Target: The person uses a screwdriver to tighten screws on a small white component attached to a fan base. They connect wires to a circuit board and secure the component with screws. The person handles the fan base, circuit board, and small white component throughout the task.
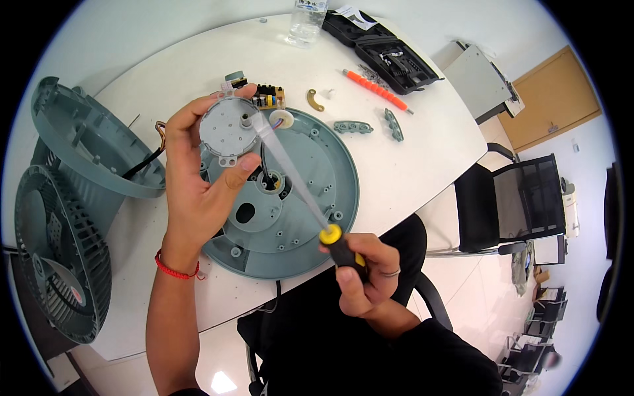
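Observation:
My left hand (197,188), with a red cord bracelet at the wrist, grips a flat round metal motor (223,132) by its edge. The motor has two mounting ears and a short shaft, and its face is turned up. In my right hand (371,277) is a screwdriver (341,249) with a black and yellow handle. Its long shank is smeared by motion and reaches up to the motor's shaft; whether the tip touches it I cannot tell. Below the motor lies a round grey-green plastic base (310,231), with wires coming up at its middle. A small circuit board (269,98) sits beyond it.
At the left stand a grey-green housing (99,148) and a slatted fan casing (63,257). Farther back are a water bottle (307,23), an open black toolbox (396,59), an orange-handled tool (376,90), a brass-coloured bracket (314,100) and small plastic parts (353,127). A black chair (479,204) stands right.

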Tool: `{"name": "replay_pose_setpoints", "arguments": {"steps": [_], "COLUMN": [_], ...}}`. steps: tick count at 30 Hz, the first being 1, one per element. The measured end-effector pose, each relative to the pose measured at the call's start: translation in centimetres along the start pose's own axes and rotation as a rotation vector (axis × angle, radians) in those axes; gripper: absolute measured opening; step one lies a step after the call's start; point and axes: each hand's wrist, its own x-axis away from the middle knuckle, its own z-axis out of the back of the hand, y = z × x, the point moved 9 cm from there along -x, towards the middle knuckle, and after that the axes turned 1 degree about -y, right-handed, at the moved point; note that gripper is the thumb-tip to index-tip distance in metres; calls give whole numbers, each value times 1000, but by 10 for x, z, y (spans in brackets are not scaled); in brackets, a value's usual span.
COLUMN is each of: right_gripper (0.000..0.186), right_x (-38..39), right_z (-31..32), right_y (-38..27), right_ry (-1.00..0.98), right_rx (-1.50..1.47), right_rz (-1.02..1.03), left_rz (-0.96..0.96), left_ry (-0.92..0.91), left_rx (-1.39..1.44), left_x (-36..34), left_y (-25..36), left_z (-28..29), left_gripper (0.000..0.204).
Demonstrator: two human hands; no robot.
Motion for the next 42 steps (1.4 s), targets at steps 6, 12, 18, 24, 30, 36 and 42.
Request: {"name": "replay_pose_setpoints", "arguments": {"steps": [6,12,18,24,30,36,42], "right_gripper": [39,42,41,41,42,43,48], "right_x": [5,9,7,7,-1,-27,-37], "right_z": [-2,-2,-6,-3,9,19,11], "right_y": [5,6,-4,-7,-19,-32,-37], "right_ry": [-25,106,-67,-2,47,24,7], "right_rx": [-72,-255,-179,-137,-144,318,627], "right_rz": [-125,-125,-136,-163,-38,142,337], "left_rz": [-11,-55,-38,-4,174,379,402], "left_ry": [-1,0,24,53,88,151,105], "left_rx": [-1,-58,-26,-32,19,106,98], "left_x": [-2,-2,-1,1,7,9,15], "left_y": [3,5,4,-1,-6,-19,-30], "left_z": [-4,-4,-5,1,8,14,17], "left_gripper": [66,68,70,70,51,58,62]}}
